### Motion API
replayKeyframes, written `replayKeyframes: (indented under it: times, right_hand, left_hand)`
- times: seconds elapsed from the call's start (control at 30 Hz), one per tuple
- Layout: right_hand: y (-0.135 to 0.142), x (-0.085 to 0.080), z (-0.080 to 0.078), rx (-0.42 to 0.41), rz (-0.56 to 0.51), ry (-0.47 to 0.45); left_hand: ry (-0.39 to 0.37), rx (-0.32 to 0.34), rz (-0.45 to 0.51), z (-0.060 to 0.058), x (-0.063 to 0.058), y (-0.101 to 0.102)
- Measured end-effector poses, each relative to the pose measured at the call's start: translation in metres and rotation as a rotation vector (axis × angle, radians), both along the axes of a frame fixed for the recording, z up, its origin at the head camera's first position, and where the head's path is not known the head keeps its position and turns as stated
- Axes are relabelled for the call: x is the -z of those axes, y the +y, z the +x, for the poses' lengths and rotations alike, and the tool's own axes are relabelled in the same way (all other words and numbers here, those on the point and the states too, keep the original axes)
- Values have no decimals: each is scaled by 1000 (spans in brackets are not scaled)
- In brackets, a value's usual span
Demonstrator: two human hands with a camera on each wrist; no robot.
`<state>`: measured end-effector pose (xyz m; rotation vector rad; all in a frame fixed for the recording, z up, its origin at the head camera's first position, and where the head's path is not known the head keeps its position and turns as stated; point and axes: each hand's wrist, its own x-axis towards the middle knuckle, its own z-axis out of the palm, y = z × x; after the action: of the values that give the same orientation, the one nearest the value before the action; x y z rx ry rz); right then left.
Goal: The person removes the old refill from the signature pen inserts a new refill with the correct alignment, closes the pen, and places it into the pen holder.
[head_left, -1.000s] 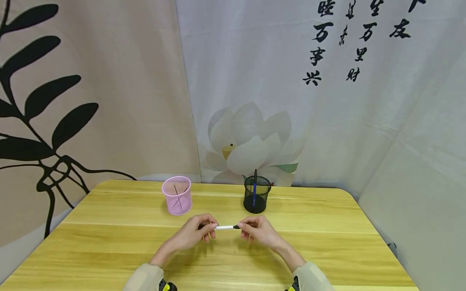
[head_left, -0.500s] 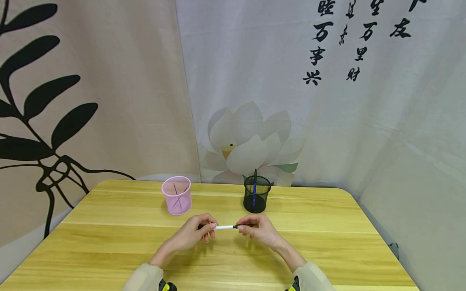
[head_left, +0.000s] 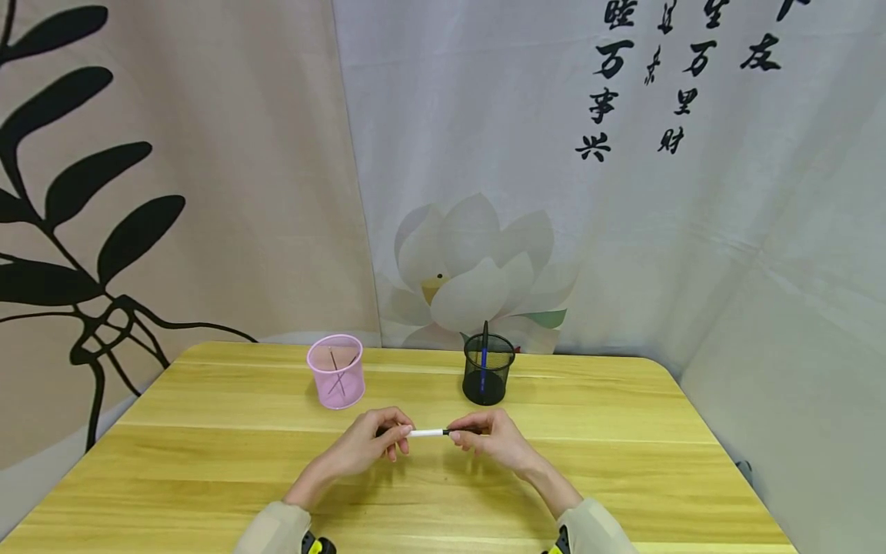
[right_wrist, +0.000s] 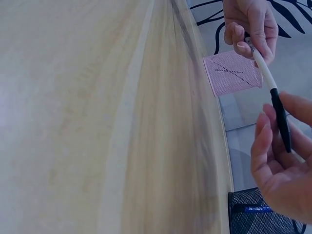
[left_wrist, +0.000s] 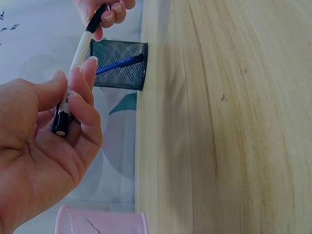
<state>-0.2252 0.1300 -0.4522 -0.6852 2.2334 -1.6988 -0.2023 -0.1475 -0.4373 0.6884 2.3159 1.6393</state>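
Between both hands a whiteboard marker [head_left: 425,433] with a white barrel is held level above the table. My left hand [head_left: 367,442] grips its black-tipped left end, and in the left wrist view the thumb [left_wrist: 51,92] and curled fingers close around the barrel. My right hand [head_left: 498,442] pinches the long black cap [right_wrist: 280,117] at the other end, and the cap is still joined to the barrel. Beyond the hands stand a pink mesh pen cup [head_left: 339,385] at left and a black mesh pen cup [head_left: 487,388] at right.
A blue-and-black pen [head_left: 484,358] stands upright inside the black cup. Both cups sit near the far edge of the wooden table [head_left: 208,462]. A printed cloth [head_left: 277,192] hangs behind it.
The right hand's fingers have shifted slightly on the cap, so more of its black length shows. The left hand, the marker and both cups look unmoved.
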Motion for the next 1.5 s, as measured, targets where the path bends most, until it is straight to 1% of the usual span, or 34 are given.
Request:
replayKeyframes:
  times: [0.23, 0.8, 1.13, 1.5]
  right_hand:
    - [-1, -2, 1, 18, 15, -17]
    - [3, -3, 0, 41, 15, -24]
    - [5, -5, 0, 44, 14, -41]
    - [6, -5, -1, 50, 18, -40]
  left_hand:
    - [2, 2, 1, 0, -1, 0]
    - [1, -8, 8, 0, 1, -2]
    - [59, -15, -10, 0, 1, -5]
    - [87, -26, -19, 0, 1, -5]
